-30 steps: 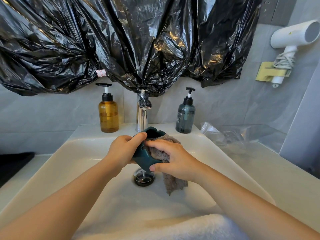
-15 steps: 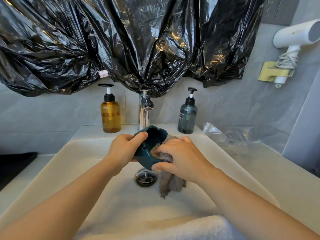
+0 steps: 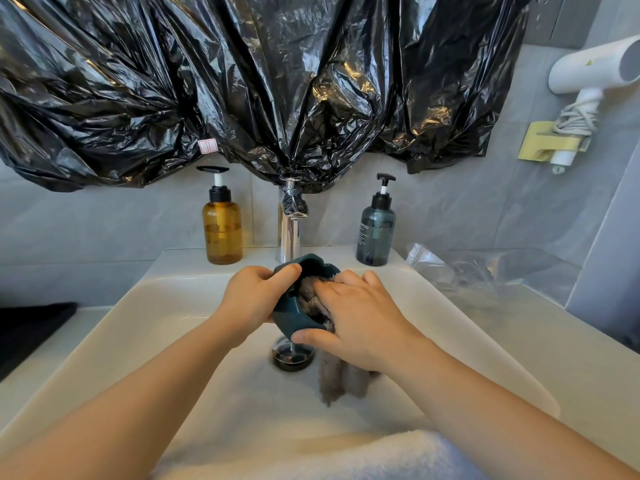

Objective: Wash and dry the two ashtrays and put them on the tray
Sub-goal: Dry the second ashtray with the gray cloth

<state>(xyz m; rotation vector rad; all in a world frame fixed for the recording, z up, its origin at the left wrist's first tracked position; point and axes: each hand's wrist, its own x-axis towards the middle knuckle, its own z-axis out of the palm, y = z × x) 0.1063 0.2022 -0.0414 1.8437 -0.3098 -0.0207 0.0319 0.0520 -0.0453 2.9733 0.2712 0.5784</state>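
Observation:
A dark teal ashtray (image 3: 292, 315) is held tilted on its side above the white sink (image 3: 173, 306), just in front of the chrome tap (image 3: 290, 233). My left hand (image 3: 254, 299) grips its left rim, thumb over the top edge. My right hand (image 3: 358, 322) presses a grey-brown cloth (image 3: 313, 296) into the ashtray's hollow, thumb under its lower edge. The cloth's loose end (image 3: 337, 379) hangs below my right hand toward the basin. Only one ashtray is in view, and I see no tray.
An amber pump bottle (image 3: 221, 223) and a dark blue-grey pump bottle (image 3: 375, 230) flank the tap. The drain plug (image 3: 292, 356) sits below the ashtray. A clear plastic bag (image 3: 467, 271) lies on the right counter, a white towel (image 3: 329, 455) at the near edge, black plastic sheeting (image 3: 242, 81) above.
My right hand has slid up and further into the ashtray's hollow with the cloth. The left hand keeps the ashtray in nearly the same place.

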